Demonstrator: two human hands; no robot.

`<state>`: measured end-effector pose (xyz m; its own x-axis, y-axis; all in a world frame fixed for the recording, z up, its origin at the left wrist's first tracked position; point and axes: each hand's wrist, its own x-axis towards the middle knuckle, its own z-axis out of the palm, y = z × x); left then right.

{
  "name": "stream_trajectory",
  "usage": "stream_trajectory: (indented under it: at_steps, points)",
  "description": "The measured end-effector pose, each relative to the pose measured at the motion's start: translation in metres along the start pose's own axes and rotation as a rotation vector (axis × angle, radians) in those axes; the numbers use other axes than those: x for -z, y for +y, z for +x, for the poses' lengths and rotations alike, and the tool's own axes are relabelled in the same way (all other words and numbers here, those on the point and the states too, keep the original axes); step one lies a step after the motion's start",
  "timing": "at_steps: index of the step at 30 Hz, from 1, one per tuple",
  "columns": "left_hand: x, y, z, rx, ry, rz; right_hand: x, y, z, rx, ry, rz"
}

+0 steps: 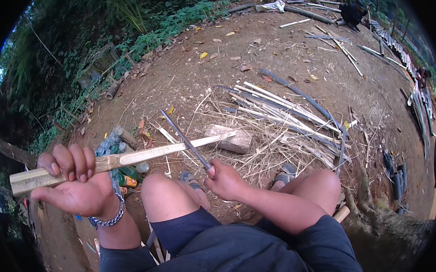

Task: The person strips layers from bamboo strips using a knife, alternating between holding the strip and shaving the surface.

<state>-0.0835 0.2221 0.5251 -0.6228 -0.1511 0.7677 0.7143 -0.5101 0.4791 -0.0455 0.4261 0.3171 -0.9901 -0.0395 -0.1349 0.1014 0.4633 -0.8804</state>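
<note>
My left hand (79, 190) has its fingers curled over the thick end of a pale bamboo strip (150, 155). The strip slants up to the right and narrows toward its far tip, which lies over or on a wooden block (238, 143); contact is hard to tell. My right hand (229, 182) is closed round the handle of a knife (184, 138). Its long thin blade points up and to the left, crossing the strip in this view. Whether the blade touches the strip cannot be made out. Most of the handle is hidden in my fist.
Past the block lies a heap of split bamboo strips (283, 110) and shavings. Several plastic bottles (113, 143) lie left of my knees. Tree roots (367, 208) rise at the right. A person in dark clothes (352, 15) crouches far back right, near more bamboo.
</note>
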Motion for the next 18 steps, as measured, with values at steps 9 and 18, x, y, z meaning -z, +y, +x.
stream_trajectory:
  at_steps: [9, 18]
  points:
    - [0.0, 0.014, -0.032, 0.015, -0.089, -0.059, -0.009, 0.037, 0.01, -0.035, 0.028, -0.045]
    - [-0.005, 0.013, -0.033, -0.003, -0.089, -0.029, -0.014, 0.074, 0.014, -0.067, 0.101, -0.102]
